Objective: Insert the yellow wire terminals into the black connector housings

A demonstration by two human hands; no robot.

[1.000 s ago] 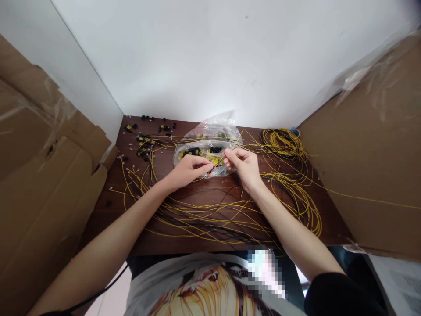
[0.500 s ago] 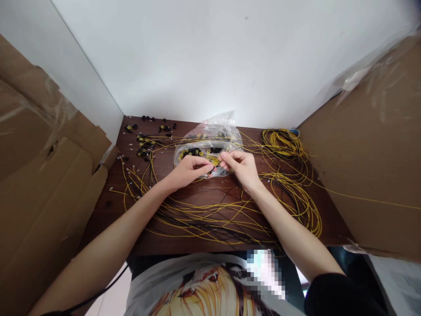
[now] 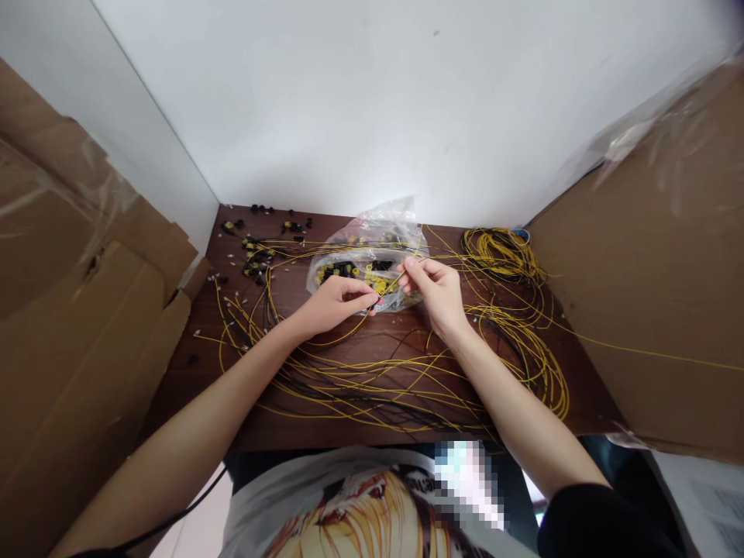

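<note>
Over the near edge of a clear plastic bag (image 3: pixel 395 213), my left hand (image 3: pixel 342 302) pinches a small black part (image 3: pixel 376 301) between thumb and fingertips. A thin yellow wire (image 3: pixel 391 287) runs from there up to the right, into the closed fingertips of my right hand (image 3: pixel 435 287). Inside the bag lie several yellow pieces (image 3: pixel 377 280) and black pieces (image 3: pixel 340 270). The two hands are apart, with a short stretch of wire between them.
Long yellow and black wires (image 3: pixel 372 387) curve across the brown table (image 3: pixel 279 434). A coiled bundle (image 3: pixel 500 252) sits at the back right, small black connectors (image 3: pixel 253 256) at the back left. Cardboard (image 3: pixel 651 294) stands on both sides, a white wall (image 3: pixel 360 108) behind.
My right hand has moved up and to the right, away from my left hand, and more yellow wire shows between them. My left hand has hardly moved.
</note>
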